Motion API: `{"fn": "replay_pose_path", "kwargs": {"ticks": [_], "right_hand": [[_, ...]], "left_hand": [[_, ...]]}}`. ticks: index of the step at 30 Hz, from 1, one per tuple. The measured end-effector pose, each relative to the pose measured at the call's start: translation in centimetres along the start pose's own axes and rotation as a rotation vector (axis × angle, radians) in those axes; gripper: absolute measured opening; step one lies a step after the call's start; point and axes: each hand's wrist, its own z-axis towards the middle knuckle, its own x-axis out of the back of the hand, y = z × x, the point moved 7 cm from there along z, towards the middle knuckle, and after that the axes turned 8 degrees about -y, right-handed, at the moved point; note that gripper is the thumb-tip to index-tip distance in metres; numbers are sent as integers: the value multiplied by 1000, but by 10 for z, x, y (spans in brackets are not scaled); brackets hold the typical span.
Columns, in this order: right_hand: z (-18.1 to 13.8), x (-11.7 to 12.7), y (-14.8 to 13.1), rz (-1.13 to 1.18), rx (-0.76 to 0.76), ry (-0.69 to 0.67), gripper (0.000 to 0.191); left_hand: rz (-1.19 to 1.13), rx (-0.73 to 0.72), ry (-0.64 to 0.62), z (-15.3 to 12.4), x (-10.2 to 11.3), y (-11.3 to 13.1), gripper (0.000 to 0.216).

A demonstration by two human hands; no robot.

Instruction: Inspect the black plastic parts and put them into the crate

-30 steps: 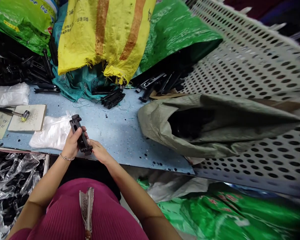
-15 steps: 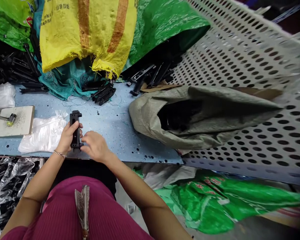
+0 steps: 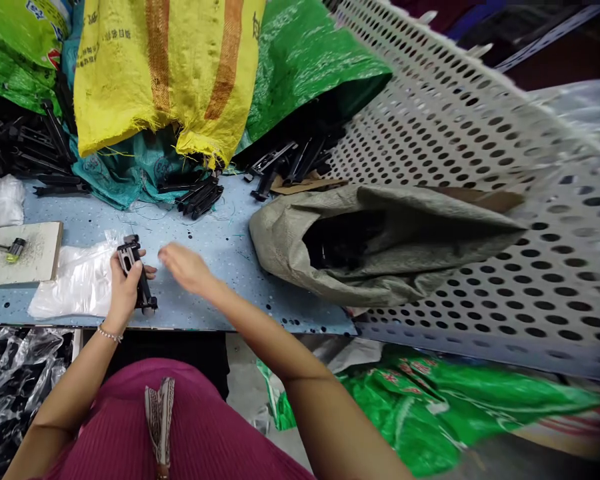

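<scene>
My left hand (image 3: 125, 288) is wrapped round a black plastic bracket-like part (image 3: 143, 287) with a lighter metallic-looking strip near its top. The part is held tilted above the bench's front edge. To its right, apart from it, my right hand (image 3: 187, 268) is closed, with its fingers drawn together and slightly blurred; whether anything small is in them I cannot see. Beside my left hand lies a stack of clear plastic bags (image 3: 73, 280). Further left, a tool with a dark and yellow-green end (image 3: 15, 250) rests on a pale board (image 3: 35, 260).
Black parts (image 3: 200, 199) lie along the back of the blue bench (image 3: 220, 267), spilling from yellow (image 3: 185, 67) and green sacks (image 3: 300, 60). A grey-green sack (image 3: 290, 233) gapes at right against a perforated white crate (image 3: 455, 107). Plastic-wrapped parts (image 3: 20, 393) sit below left.
My left hand has moved slightly left and turned the black part, so a lighter strip now shows. My right hand has come off the part and up, its fingers drawn together.
</scene>
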Motion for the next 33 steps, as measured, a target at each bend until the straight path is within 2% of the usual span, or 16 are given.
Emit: {"fn": "replay_pose_path", "kwargs": {"ticks": [1, 2, 4, 6, 8, 10, 12, 15, 17, 18, 20, 23, 25, 28, 30, 33], "right_hand": [[14, 30, 12, -122, -72, 197, 22], [28, 52, 25, -155, -125, 296, 24], [56, 83, 49, -180, -187, 372, 28], [73, 100, 66, -177, -196, 379, 22], [70, 105, 69, -168, -162, 391, 15], [49, 100, 56, -158, -104, 418, 15], [17, 83, 30, -139, -7, 412, 17], [-29, 43, -25, -45, 308, 229, 20], [-48, 24, -51, 27, 455, 94, 26], [-50, 22, -55, 38, 454, 91, 30], [-43, 30, -49, -30, 346, 209, 37], [-19, 45, -33, -239, 225, 369, 43], [-2, 45, -24, -268, 182, 368, 47], [6, 31, -15, -94, 84, 288, 54], [-4, 12, -27, -48, 164, 181, 57], [-35, -21, -54, -243, 368, 103, 52]], "left_hand": [[-63, 123, -43, 4, -7, -13, 45], [-76, 214, -96, 6, -15, -24, 43], [75, 278, -194, 5, -29, -38, 44], [368, 202, -229, 2, -38, -40, 49], [590, 75, -198, 2, -40, -31, 54], [587, -5, -148, 7, -37, -19, 58], [329, 26, -126, 16, -30, -8, 60], [-199, 264, -212, 29, -32, 1, 75], [-319, 381, -249, 29, -35, 11, 74], [-298, 393, -247, 27, -35, 17, 68], [-215, 357, -240, 19, -36, 27, 61], [-145, 318, -299, 5, -46, 30, 67], [-104, 288, -292, 1, -48, 28, 69], [-70, 239, -202, 7, -37, 28, 68], [-74, 229, -125, 14, -25, 32, 60], [-57, 237, -78, 21, -10, 38, 51]]}}
